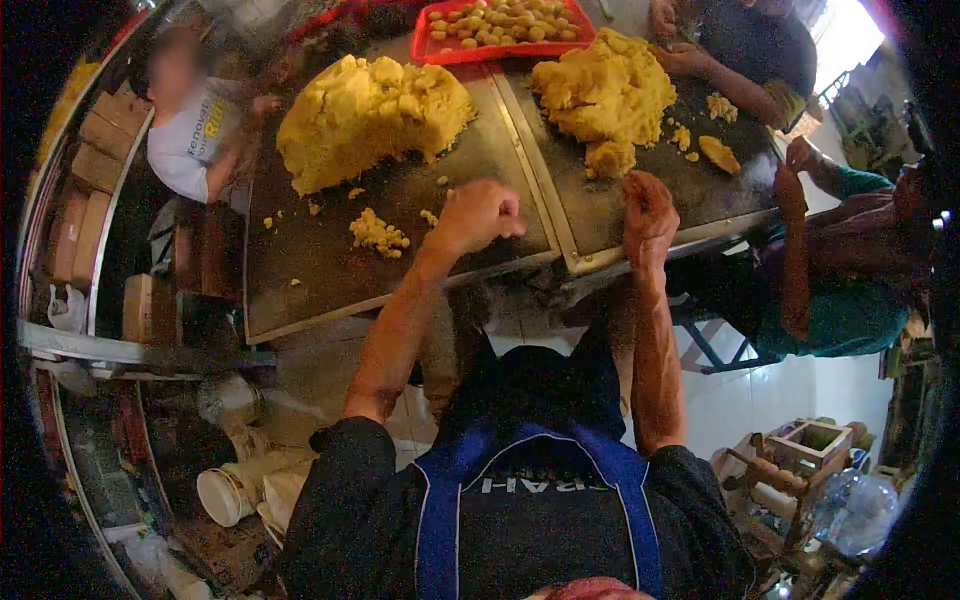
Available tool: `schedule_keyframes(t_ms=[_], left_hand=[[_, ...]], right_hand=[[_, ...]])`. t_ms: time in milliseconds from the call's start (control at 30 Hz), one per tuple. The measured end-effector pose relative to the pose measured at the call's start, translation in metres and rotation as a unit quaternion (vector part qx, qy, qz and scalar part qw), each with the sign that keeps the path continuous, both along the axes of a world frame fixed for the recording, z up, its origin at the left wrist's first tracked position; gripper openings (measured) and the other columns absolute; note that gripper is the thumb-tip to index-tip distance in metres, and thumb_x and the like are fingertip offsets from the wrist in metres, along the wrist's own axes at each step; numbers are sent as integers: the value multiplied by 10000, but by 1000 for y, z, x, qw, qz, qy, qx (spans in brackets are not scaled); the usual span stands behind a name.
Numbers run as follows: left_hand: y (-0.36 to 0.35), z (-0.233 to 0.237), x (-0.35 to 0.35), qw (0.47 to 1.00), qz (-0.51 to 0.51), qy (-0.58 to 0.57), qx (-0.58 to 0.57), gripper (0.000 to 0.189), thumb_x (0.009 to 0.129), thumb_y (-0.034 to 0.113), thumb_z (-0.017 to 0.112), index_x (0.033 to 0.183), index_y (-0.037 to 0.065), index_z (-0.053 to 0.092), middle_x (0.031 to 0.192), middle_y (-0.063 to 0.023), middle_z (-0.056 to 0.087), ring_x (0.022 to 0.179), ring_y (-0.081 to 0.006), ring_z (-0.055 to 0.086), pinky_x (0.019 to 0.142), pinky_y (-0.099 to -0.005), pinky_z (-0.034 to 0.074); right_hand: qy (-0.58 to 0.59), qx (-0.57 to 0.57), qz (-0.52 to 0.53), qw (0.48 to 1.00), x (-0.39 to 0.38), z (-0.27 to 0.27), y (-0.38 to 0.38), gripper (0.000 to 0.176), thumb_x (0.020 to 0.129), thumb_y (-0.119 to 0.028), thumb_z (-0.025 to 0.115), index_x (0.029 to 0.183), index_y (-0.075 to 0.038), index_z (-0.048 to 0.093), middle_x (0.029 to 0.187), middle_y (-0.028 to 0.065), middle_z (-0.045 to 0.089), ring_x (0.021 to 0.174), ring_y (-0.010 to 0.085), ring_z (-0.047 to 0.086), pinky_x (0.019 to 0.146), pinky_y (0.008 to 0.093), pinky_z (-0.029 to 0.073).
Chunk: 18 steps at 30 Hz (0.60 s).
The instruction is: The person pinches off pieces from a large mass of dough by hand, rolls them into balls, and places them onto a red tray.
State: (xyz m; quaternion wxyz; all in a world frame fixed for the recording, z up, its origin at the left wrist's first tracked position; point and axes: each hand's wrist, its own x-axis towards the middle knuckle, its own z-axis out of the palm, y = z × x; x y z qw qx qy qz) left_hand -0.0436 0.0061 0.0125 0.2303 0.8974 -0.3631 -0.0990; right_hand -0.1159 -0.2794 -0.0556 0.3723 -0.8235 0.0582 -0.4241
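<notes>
The left mound (365, 120) is a mustard yellow, the right mound (605, 95) much the same, and the loose crumbs (378, 234) repeat that yellow against a dark brown-grey tabletop (310, 262) edged with dull silver metal strip (528, 160). The tray (440, 56) is bright red; the balls (510, 22) in it are a paler tan yellow. The apron straps (437, 520) are royal blue, edged thinly in a pale tone, over a black shirt (540, 550) bearing whitish letters (565, 482). A T-shirt (185, 150) at the left is white, printed in dark and yellow lettering (212, 122); the garment (845, 312) at the right is teal. The cardboard boxes (88, 228) are plain brown, the bucket (222, 497) cream-white
</notes>
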Motion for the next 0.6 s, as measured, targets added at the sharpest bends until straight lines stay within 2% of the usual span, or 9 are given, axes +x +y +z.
schedule_keyframes(t_ms=[33,67,100,133,200,233,367,433,600], left_hand=[[-13,21,-9,996,78,37,-19,276,841,292,717,877,25,655,847,-159,645,922,-329,666,856,-485,498],[-27,13,-8,996,78,37,-21,276,841,292,717,877,25,655,847,-159,645,922,-329,666,856,-485,498],[-39,-1,-2,971,98,-212,-45,265,858,256,691,909,0,645,916,-196,624,1029,-382,618,927,-565,432],[-45,-16,6,884,112,-448,-65,256,876,220,665,942,-26,635,985,-234,602,1136,-435,569,998,-645,365],[-45,-59,23,879,117,-458,-69,264,878,200,652,990,-38,632,1077,-256,576,1209,-480,488,1025,-698,276],[-46,-64,25,873,118,-467,-72,280,881,181,638,1038,-50,629,1169,-278,550,1281,-524,408,1051,-752,186],[-43,-53,20,841,23,-526,-120,305,873,186,630,1084,-34,627,1273,-282,507,1324,-495,368,1109,-720,136],[-50,-45,6,851,-103,-512,57,316,863,205,606,1075,-28,626,1338,-296,475,1367,-483,322,1130,-712,83],[-32,-59,26,930,121,-338,-84,299,890,175,538,1082,-26,649,1316,-279,525,1402,-464,313,1130,-714,119]], right_hand=[[2,-3,-1,1000,1,4,0,282,922,-230,697,1154,-70,691,1045,151,698,951,256,681,828,364,529],[-9,-73,-41,996,5,8,1,310,921,-243,698,1182,-77,678,1044,152,696,946,255,679,824,367,528],[-19,-141,-80,987,7,11,3,338,920,-255,699,1209,-84,665,1043,153,695,941,255,678,821,370,526],[-20,-142,-79,987,7,11,3,338,920,-255,699,1209,-84,665,1043,153,695,941,255,678,821,370,526],[74,35,13,997,3,9,2,381,918,-272,699,1243,-81,642,1063,159,694,967,262,676,825,374,526],[75,36,11,997,1,16,6,381,918,-272,699,1243,-81,642,1063,159,694,967,262,676,825,374,526],[96,55,16,994,-5,20,8,378,926,-252,689,1254,-73,631,1072,157,694,986,268,671,831,376,528],[84,38,25,995,-3,14,6,381,929,-252,685,1264,-79,626,1073,156,695,993,271,670,832,381,527],[9,-22,-40,999,6,6,0,397,920,-235,697,1277,-82,615,1078,154,697,985,286,675,836,386,527]])
